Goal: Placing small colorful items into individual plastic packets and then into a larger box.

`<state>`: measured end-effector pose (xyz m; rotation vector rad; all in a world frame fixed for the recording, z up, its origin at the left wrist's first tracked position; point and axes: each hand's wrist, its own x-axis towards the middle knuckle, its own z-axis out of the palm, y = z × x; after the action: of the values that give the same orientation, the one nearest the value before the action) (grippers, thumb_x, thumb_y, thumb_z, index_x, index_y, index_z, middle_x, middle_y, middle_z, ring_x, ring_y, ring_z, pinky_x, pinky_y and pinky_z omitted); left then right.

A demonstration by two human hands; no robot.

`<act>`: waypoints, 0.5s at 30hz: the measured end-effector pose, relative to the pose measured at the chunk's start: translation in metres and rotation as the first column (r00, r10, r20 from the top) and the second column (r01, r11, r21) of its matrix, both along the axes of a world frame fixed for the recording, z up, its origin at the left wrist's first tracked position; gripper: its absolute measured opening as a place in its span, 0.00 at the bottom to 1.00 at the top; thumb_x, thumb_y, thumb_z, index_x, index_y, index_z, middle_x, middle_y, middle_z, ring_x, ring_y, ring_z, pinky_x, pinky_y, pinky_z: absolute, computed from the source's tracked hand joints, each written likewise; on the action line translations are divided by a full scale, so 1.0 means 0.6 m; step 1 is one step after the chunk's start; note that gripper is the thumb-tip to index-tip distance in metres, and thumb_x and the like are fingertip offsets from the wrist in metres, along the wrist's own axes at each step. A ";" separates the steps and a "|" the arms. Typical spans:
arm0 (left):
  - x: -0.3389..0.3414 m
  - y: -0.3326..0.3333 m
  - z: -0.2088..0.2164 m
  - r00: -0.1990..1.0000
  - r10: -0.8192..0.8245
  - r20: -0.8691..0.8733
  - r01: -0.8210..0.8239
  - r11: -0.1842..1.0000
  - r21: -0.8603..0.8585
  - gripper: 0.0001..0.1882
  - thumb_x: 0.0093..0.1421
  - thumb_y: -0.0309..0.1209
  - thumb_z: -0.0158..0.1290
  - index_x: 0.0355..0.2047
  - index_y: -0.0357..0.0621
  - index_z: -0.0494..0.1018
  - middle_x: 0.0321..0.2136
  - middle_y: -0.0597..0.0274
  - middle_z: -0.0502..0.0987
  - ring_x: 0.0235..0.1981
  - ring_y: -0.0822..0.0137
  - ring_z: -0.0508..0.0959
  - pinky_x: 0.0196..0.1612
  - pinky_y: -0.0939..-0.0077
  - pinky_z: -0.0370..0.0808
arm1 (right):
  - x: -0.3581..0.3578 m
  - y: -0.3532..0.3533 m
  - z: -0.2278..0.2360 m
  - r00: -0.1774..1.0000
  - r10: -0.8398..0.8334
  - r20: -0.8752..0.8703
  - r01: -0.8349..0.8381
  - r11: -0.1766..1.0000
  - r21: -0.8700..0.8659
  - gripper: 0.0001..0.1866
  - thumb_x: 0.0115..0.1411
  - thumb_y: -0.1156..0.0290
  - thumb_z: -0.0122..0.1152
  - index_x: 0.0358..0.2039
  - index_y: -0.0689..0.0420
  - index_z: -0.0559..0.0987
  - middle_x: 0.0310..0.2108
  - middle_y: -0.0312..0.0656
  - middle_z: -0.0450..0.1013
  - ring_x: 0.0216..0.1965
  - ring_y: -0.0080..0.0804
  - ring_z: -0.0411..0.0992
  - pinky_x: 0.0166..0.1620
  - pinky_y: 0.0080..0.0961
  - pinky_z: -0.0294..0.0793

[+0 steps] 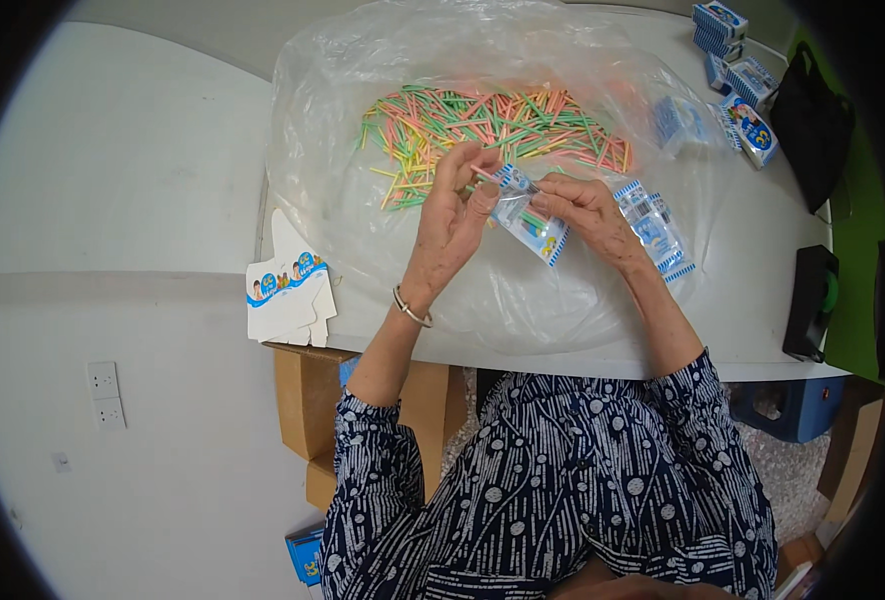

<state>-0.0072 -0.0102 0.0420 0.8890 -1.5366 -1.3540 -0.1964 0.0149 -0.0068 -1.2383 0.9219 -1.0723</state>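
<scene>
Over the table, my right hand (601,218) pinches a small clear packet (541,232) with blue-and-white striped edges; a few green sticks show through its film. My left hand (450,222), a bangle at the wrist, is at the packet's upper left end. Between its thumb and fingers is a thin pink stick (482,174) pointing at the packet's top. Just beyond both hands lies a loose pile of pink, green and yellow sticks (503,125) on a large clear plastic sheet (443,300). Several similar packets (653,232) lie right of my right hand.
Flat white-and-blue cartons (288,300) lie at the table's left edge. Small blue-and-white boxes (720,25) are stacked at the far right, near a black bag (811,125). A black tape dispenser (811,305) stands at the right edge. Cardboard boxes (308,400) sit below the table.
</scene>
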 end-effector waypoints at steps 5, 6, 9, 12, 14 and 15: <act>0.006 -0.004 0.002 0.887 -0.032 0.460 0.173 0.948 -0.268 0.18 0.60 0.27 0.51 0.51 0.36 0.65 0.45 0.52 0.74 0.45 0.66 0.75 0.48 0.74 0.70 | -0.002 0.000 -0.002 1.000 0.013 -0.001 -0.013 0.999 0.044 0.14 0.60 0.67 0.57 0.40 0.66 0.78 0.30 0.34 0.71 0.33 0.18 0.66 0.37 0.18 0.65; 0.006 -0.006 0.002 0.887 -0.056 0.458 0.184 0.953 -0.241 0.19 0.59 0.25 0.52 0.50 0.36 0.65 0.44 0.52 0.74 0.43 0.66 0.76 0.47 0.76 0.71 | -0.002 0.002 -0.001 1.000 0.012 -0.001 -0.012 0.999 0.047 0.14 0.60 0.67 0.57 0.40 0.66 0.78 0.30 0.34 0.71 0.33 0.18 0.66 0.37 0.18 0.65; 0.012 -0.021 -0.012 0.950 -0.027 0.310 0.086 0.980 -0.178 0.19 0.58 0.23 0.53 0.50 0.36 0.67 0.42 0.56 0.75 0.42 0.68 0.76 0.45 0.77 0.72 | 0.010 0.005 0.010 0.996 0.016 0.089 -0.024 0.996 0.083 0.14 0.59 0.67 0.59 0.40 0.65 0.79 0.33 0.34 0.72 0.35 0.17 0.67 0.37 0.17 0.66; 0.008 -0.020 -0.012 0.990 -0.045 0.136 0.050 0.998 -0.037 0.20 0.56 0.23 0.55 0.50 0.38 0.67 0.43 0.58 0.75 0.43 0.70 0.76 0.44 0.79 0.72 | 0.009 0.008 0.015 0.988 0.023 0.155 -0.047 0.987 0.152 0.15 0.57 0.66 0.62 0.41 0.63 0.79 0.33 0.33 0.74 0.35 0.15 0.68 0.38 0.15 0.66; 0.008 -0.021 -0.011 0.990 -0.064 0.126 0.067 0.998 -0.017 0.21 0.55 0.23 0.56 0.49 0.39 0.67 0.42 0.59 0.75 0.43 0.71 0.75 0.44 0.79 0.72 | 0.001 0.002 0.004 0.982 0.180 0.060 -0.189 0.956 0.225 0.16 0.55 0.66 0.64 0.41 0.63 0.80 0.30 0.32 0.76 0.31 0.14 0.68 0.36 0.15 0.66; 0.009 -0.020 -0.011 0.990 -0.080 0.117 0.081 0.997 0.000 0.21 0.54 0.23 0.57 0.49 0.40 0.68 0.42 0.61 0.75 0.42 0.72 0.75 0.44 0.80 0.72 | 0.002 0.005 0.005 0.981 0.181 0.061 -0.191 0.955 0.226 0.16 0.55 0.66 0.64 0.41 0.63 0.80 0.30 0.32 0.76 0.31 0.14 0.68 0.36 0.15 0.66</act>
<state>-0.0020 -0.0224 0.0356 0.9260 -1.6801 -1.3756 -0.1950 0.0181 -0.0041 -1.0831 0.8546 -0.8132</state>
